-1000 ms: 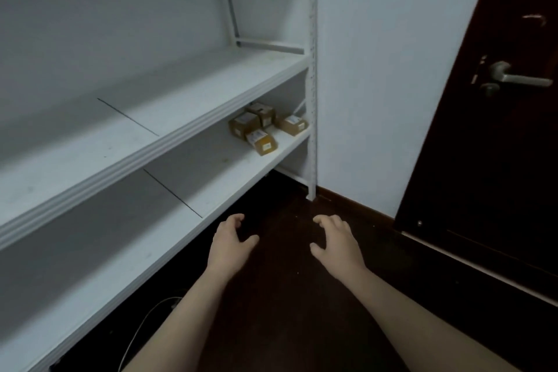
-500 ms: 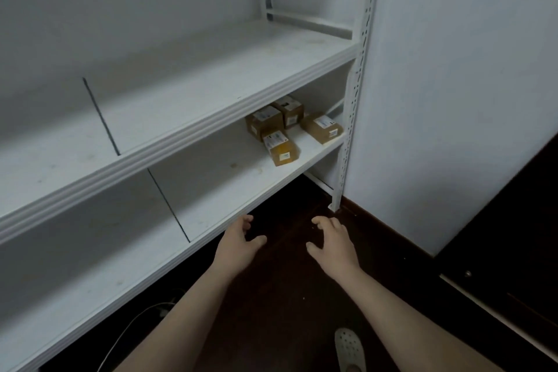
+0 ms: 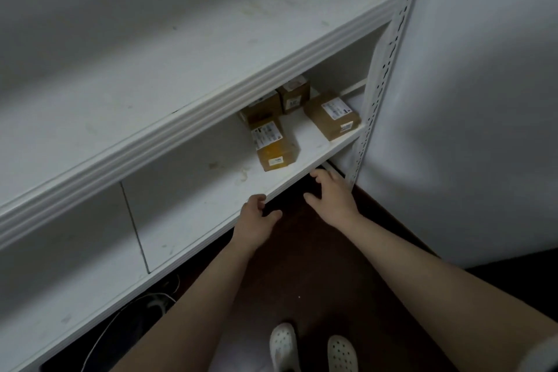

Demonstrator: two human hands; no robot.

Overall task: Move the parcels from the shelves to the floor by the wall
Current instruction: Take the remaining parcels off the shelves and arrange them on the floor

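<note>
Several small brown cardboard parcels with white labels lie on the lower white shelf (image 3: 193, 199) near its right end. The nearest parcel (image 3: 274, 146) sits close to the front edge. Another parcel (image 3: 332, 115) lies to its right by the upright, and two more (image 3: 294, 95) stand behind, partly hidden under the upper shelf (image 3: 187, 118). My left hand (image 3: 256, 216) reaches toward the shelf's front edge, fingers loosely curled, holding nothing. Spread and empty, my right hand (image 3: 330, 198) hovers just below the edge, under the nearest parcel.
A perforated white upright (image 3: 383, 69) ends the shelving on the right, against a pale wall (image 3: 468, 100). Dark wooden floor (image 3: 302, 281) lies below, with my two white shoes (image 3: 314, 347) on it. White cables (image 3: 142, 308) trail under the shelf.
Both hands have moved forward to the lower shelf's front edge, closer to the parcels. The view has tilted down and nearer; the dark door is out of sight and my shoes show.
</note>
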